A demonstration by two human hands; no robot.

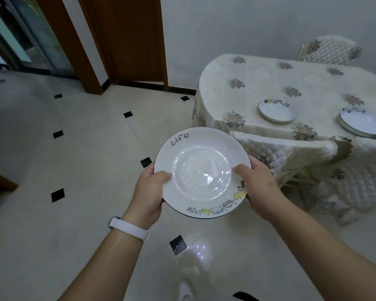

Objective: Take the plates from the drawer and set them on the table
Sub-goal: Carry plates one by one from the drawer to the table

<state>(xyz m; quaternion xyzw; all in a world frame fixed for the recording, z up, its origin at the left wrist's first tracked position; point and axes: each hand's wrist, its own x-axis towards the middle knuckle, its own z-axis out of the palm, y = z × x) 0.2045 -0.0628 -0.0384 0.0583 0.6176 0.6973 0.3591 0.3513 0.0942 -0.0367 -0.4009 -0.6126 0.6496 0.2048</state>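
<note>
Floor (pixel 78 161): pale tile with small black diamond insets; wide and bare to the left and ahead of the hands.
Table (pixel 269 83): right of centre, covered by a cream flowered cloth that hangs over its rounded near-left edge; bare cloth lies left of and behind the two plates on it.
Chair at the table (pixel 291 153): quilted cover, back turned to the viewer, pushed against the table's near edge between the person and the tabletop.
Far chair (pixel 330 49): behind the table against the wall.
Door frame (pixel 126 40): brown wood, at the back left, well apart from the table.
Plate in hand (pixel 201 170): white, dark rim, the word "Life" at its far-left edge, cartoon figures along the near-right edge; held roughly level over the floor, short of the table's near-left corner.
Left hand (pixel 150 192): closed on the plate's left rim, thumb on top, fingers hidden beneath; white band on the wrist.
Right hand (pixel 258 187): closed on the right rim, thumb on top, fingers hidden beneath.
Plate on the table, left (pixel 277 112): white, patterned far rim, near the table's near edge.
Plate on the table, right (pixel 361 122): similar, somewhat blurred, well apart from the first.
Drawer: not in view.
Bottom edge: a pale shape and a dark shape are cut off, unclear.
</note>
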